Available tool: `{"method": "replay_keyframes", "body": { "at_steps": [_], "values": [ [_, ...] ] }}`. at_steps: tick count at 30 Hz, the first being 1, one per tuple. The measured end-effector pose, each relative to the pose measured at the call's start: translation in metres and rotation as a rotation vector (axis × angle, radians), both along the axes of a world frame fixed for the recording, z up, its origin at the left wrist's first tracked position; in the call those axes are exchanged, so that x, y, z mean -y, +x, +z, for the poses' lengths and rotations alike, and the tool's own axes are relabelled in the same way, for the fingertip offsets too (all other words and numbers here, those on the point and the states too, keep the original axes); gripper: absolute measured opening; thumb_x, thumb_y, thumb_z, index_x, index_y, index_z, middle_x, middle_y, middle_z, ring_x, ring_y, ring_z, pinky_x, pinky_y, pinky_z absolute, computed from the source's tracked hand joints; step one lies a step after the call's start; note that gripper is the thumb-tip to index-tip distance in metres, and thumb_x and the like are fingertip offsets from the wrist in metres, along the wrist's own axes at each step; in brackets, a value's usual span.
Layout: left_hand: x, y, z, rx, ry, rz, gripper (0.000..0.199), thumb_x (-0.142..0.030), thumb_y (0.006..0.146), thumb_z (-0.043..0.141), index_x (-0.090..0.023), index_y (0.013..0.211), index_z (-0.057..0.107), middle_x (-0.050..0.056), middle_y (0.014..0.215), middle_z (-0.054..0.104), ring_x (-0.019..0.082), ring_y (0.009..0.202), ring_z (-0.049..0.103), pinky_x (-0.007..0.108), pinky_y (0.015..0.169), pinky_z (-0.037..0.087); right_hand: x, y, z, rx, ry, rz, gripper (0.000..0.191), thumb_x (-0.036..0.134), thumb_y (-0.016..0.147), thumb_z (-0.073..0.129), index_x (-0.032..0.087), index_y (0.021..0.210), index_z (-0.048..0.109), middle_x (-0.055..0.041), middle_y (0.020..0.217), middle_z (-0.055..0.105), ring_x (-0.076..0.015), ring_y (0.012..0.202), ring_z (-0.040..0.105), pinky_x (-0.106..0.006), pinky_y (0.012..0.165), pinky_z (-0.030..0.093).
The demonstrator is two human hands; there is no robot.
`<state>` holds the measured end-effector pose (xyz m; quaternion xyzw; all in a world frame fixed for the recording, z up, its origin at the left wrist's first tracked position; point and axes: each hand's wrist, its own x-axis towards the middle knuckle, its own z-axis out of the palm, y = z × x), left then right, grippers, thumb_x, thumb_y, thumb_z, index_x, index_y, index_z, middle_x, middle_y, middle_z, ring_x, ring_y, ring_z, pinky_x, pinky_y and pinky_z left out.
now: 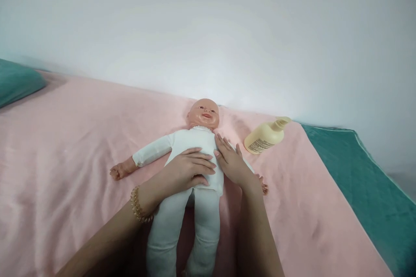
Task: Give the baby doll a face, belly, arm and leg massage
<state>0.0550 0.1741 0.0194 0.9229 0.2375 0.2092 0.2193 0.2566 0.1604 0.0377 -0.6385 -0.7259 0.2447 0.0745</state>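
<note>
A baby doll [203,138] with a white cloth body lies on its back, its head toward the wall and its arms out to the sides. Across its belly rests my left hand [189,168], fingers stretched out and pointing right, with a beaded bracelet [140,205] at the wrist. My right hand [232,162] lies flat on the side of the doll's chest, by its shoulder, and covers part of the doll's arm. Neither hand grips anything. Close beyond my right hand is a pale yellow pump bottle [264,136], which appears tilted to the right.
A pink blanket [81,138], wrinkled on the left, spreads under the doll. Green fabric [367,181] shows along the right side, and a green pillow-like thing [17,80] sits at the far left. A pale wall [208,30] rises behind the bed.
</note>
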Motion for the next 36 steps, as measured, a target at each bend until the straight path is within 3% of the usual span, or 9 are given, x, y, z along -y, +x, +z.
{"method": "replay_keyframes", "body": {
  "at_steps": [6, 11, 16, 23, 28, 31, 36],
  "values": [
    [-0.002, 0.0, -0.004, -0.032, 0.044, 0.094, 0.045, -0.046, 0.095, 0.056, -0.023, 0.133, 0.06, 0.003, 0.145, 0.055, 0.019, 0.139, 0.044, 0.04, 0.123, 0.022, -0.001, 0.0, 0.0, -0.001, -0.004, -0.012, 0.058, 0.037, 0.103, 0.02, 0.021, 0.158, 0.017, -0.0057, 0.164, 0.017, -0.0213, 0.154, 0.009, -0.056, 0.122, 0.002],
    [-0.004, -0.003, -0.007, -0.023, 0.03, 0.256, 0.047, -0.04, 0.102, 0.04, -0.019, 0.143, 0.048, 0.006, 0.152, 0.047, 0.017, 0.146, 0.032, 0.043, 0.124, 0.016, -0.001, 0.0, -0.001, 0.003, 0.007, -0.011, 0.059, 0.039, 0.103, 0.019, 0.018, 0.158, 0.018, -0.0051, 0.164, 0.017, -0.021, 0.153, 0.01, -0.055, 0.122, 0.002],
    [-0.008, -0.005, -0.01, -0.024, -0.03, 0.37, 0.049, -0.041, 0.103, 0.032, -0.021, 0.146, 0.045, 0.006, 0.154, 0.043, 0.021, 0.149, 0.026, 0.05, 0.123, 0.008, -0.001, -0.001, -0.001, 0.003, 0.01, -0.018, 0.058, 0.039, 0.103, 0.019, 0.02, 0.158, 0.018, -0.004, 0.164, 0.017, -0.0215, 0.153, 0.011, -0.056, 0.122, 0.002],
    [-0.013, -0.007, -0.016, -0.003, -0.009, 0.614, 0.048, -0.037, 0.104, 0.024, -0.023, 0.143, 0.049, 0.005, 0.152, 0.047, 0.023, 0.146, 0.033, 0.054, 0.122, 0.007, 0.0, -0.004, 0.002, 0.026, -0.004, -0.028, 0.058, 0.035, 0.103, 0.019, 0.018, 0.158, 0.017, -0.004, 0.164, 0.016, -0.0223, 0.153, 0.01, -0.056, 0.123, 0.003],
    [-0.016, -0.012, -0.019, -0.013, 0.043, 0.743, 0.047, -0.029, 0.102, 0.025, -0.022, 0.14, 0.052, 0.004, 0.148, 0.052, 0.025, 0.142, 0.04, 0.057, 0.122, 0.007, 0.005, -0.008, 0.01, 0.056, 0.004, -0.035, 0.058, 0.028, 0.101, 0.025, 0.015, 0.157, 0.02, -0.007, 0.165, 0.014, -0.0241, 0.153, 0.014, -0.053, 0.123, 0.013],
    [-0.018, -0.014, -0.018, -0.026, 0.041, 0.785, 0.045, -0.029, 0.102, 0.027, -0.023, 0.138, 0.054, 0.003, 0.145, 0.054, 0.027, 0.143, 0.038, 0.06, 0.121, 0.005, 0.013, -0.015, 0.02, 0.026, 0.06, 0.036, 0.057, 0.026, 0.1, 0.031, 0.012, 0.155, 0.027, -0.007, 0.164, 0.016, -0.0235, 0.152, 0.016, -0.048, 0.124, 0.018],
    [-0.02, -0.019, -0.02, -0.035, 0.046, 0.77, 0.046, -0.026, 0.102, 0.026, -0.027, 0.14, 0.052, 0.002, 0.143, 0.056, 0.028, 0.143, 0.038, 0.063, 0.119, 0.005, 0.028, -0.032, 0.036, -0.178, 0.061, 0.394, 0.05, 0.027, 0.1, 0.041, 0.029, 0.15, 0.038, 0.0057, 0.158, 0.033, -0.0179, 0.15, 0.024, -0.042, 0.126, 0.019]
  ]
}}
